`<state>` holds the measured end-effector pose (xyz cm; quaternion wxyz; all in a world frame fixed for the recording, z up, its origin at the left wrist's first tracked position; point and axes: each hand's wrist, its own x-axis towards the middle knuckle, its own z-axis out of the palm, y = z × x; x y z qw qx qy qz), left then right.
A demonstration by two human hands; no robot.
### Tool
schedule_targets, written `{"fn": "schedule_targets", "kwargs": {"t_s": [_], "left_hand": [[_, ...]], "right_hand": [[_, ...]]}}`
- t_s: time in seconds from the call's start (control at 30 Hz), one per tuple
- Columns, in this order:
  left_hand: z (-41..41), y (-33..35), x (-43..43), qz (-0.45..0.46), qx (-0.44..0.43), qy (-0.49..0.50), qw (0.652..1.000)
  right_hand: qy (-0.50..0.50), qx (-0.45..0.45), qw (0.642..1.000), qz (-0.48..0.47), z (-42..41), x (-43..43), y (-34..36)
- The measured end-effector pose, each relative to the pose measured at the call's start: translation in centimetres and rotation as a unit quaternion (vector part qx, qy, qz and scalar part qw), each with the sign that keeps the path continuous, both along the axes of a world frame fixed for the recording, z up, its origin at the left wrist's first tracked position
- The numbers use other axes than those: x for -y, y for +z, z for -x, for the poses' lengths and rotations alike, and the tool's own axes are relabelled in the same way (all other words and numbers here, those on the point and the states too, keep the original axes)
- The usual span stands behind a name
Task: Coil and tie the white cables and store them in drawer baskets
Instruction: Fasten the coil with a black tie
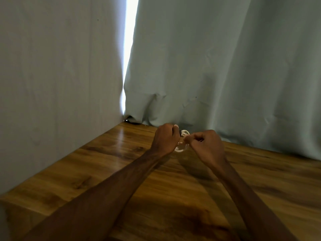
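- Both hands work above the desk (pixel 121 171): left hand (pixel 165 139) grips the coiled white cable (pixel 181 148), right hand (pixel 206 145) pinches a strand.
- Light, springy stuff; best held across the loops.

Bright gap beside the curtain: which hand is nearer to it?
Left. The left hand is below the bright gap, slightly to its right; the right hand is farther right. Both hold the white cable coil.

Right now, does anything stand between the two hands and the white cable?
Nothing visible does. The left hand and the right hand both grip the coiled white cable, held over the wooden table. No drawer basket is in view, so the way there cannot be judged.
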<state>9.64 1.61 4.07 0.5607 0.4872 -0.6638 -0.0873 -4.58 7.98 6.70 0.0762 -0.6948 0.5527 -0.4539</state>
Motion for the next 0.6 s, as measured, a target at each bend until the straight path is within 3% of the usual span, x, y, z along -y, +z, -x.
{"fn": "schedule_targets", "kwargs": {"t_s": [0.07,0.13,0.27,0.33,0.6], "left_hand": [[0.4,-0.3,0.0,-0.008,0.007,-0.01,1.0],[0.7,-0.4,-0.2,-0.008,0.006,-0.021,1.0],[1.4,-1.0,-0.1,-0.021,-0.027,-0.105,0.994],[1.9,-1.3,-0.1,-0.031,-0.036,-0.133,0.99],[2.0,-0.6,-1.2,-0.064,-0.127,-0.22,0.965]], "right_hand": [[0.001,-0.023,0.999,0.039,0.1,0.0,0.2],[0.02,0.022,0.998,0.053,0.2,-0.2,0.4],[0.035,0.248,0.968,0.009,0.4,-0.5,0.1],[0.047,0.313,0.948,-0.026,0.8,-0.5,0.1],[0.109,0.379,0.917,-0.06,1.4,-0.8,0.8]]}}
